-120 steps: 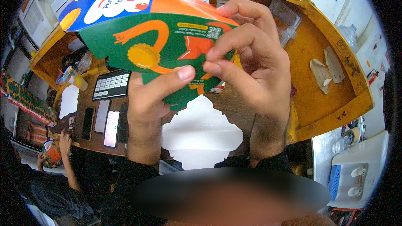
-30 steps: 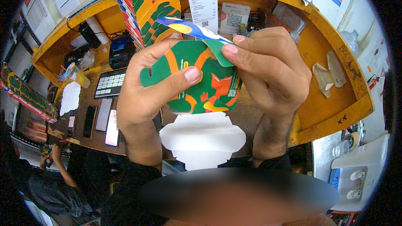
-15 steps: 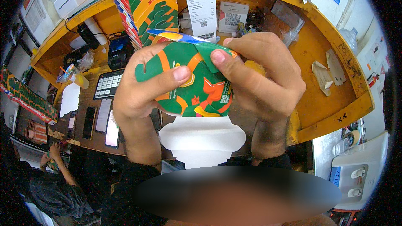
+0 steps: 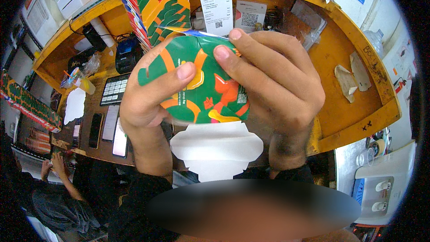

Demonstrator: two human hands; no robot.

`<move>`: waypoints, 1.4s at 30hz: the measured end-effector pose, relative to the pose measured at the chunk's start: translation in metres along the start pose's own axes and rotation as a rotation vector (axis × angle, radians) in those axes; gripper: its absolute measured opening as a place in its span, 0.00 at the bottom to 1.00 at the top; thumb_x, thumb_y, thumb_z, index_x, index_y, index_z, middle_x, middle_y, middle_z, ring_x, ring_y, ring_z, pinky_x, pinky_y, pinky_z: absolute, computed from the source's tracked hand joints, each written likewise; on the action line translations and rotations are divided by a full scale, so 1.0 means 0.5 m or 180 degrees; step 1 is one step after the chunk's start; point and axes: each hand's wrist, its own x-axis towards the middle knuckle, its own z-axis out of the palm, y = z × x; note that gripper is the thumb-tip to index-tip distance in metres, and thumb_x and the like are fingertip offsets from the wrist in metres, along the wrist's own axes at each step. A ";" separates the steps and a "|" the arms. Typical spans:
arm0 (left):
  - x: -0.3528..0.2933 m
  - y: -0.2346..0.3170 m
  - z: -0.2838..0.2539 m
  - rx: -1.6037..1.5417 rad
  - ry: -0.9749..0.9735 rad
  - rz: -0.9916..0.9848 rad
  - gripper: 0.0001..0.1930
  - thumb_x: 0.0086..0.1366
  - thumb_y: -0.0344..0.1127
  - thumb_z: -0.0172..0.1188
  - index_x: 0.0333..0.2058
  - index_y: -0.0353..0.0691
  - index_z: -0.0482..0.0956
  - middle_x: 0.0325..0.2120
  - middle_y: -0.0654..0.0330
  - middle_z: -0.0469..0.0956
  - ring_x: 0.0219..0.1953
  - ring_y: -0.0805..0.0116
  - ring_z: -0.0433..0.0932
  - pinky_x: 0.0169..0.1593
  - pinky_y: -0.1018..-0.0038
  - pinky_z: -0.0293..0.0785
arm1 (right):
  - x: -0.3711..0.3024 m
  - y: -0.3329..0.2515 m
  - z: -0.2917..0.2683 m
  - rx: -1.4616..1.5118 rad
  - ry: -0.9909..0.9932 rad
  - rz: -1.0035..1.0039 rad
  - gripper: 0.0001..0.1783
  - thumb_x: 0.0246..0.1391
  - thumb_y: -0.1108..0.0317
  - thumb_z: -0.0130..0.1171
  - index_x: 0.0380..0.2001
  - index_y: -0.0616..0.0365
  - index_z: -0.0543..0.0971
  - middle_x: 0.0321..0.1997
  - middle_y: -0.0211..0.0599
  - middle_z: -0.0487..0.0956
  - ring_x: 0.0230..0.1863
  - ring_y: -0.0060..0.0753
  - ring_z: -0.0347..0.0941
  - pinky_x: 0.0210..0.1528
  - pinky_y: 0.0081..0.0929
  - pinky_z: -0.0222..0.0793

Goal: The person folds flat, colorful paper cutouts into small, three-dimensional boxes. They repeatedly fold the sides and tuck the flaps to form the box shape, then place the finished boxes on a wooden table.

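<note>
In front of me I hold a green printed cardboard carton (image 4: 204, 101) with orange and yellow shapes. My left hand (image 4: 145, 96) grips its left side, thumb flat on the printed face. My right hand (image 4: 277, 76) pinches the upper right edge between thumb and fingers, where a blue and yellow flap folds over. Below the carton, a white die-cut piece of card (image 4: 217, 145) shows; I cannot tell whether it joins the carton. Just behind my left hand stands a stack of similar flat green cartons (image 4: 163, 6).
Phones (image 4: 95, 130), a tablet (image 4: 115, 90), a white cut-out sheet (image 4: 75, 106) and a drink cup (image 4: 85, 84) lie left on the desk. A yellow wooden ledge (image 4: 358, 139) curves around. A receipt (image 4: 215, 6) hangs behind. A co-worker's hands (image 4: 56, 168) are at lower left.
The right hand has shifted slightly left along the carton's upper edge, and the folded corner under its thumb now lies flatter. The left hand stays nearly in place. The co-worker's hands moved slightly.
</note>
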 end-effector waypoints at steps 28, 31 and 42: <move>-0.021 -0.029 0.050 0.1898 -0.0453 0.1350 0.15 0.68 0.17 0.67 0.53 0.31 0.90 0.47 0.49 0.92 0.51 0.65 0.91 0.55 0.69 0.86 | 0.000 0.056 -0.039 0.1474 -0.1156 0.0647 0.28 0.53 0.59 0.69 0.56 0.58 0.92 0.74 0.58 0.80 0.77 0.61 0.70 0.80 0.54 0.55; -0.014 -0.020 0.035 0.2758 -0.0600 0.1459 0.20 0.64 0.16 0.68 0.55 0.35 0.90 0.49 0.49 0.92 0.51 0.62 0.92 0.54 0.68 0.87 | -0.008 0.071 -0.032 0.1467 -0.1160 0.0655 0.32 0.56 0.60 0.72 0.63 0.62 0.87 0.76 0.58 0.77 0.81 0.66 0.66 0.84 0.59 0.48; 0.013 -0.003 0.027 0.3175 -0.2916 0.1553 0.28 0.58 0.31 0.75 0.59 0.36 0.86 0.73 0.37 0.69 0.78 0.32 0.64 0.79 0.45 0.63 | -0.041 0.087 -0.040 0.2537 -0.1480 0.0557 1.03 0.18 0.37 0.95 0.86 0.61 0.32 0.88 0.70 0.45 0.89 0.67 0.43 0.87 0.58 0.39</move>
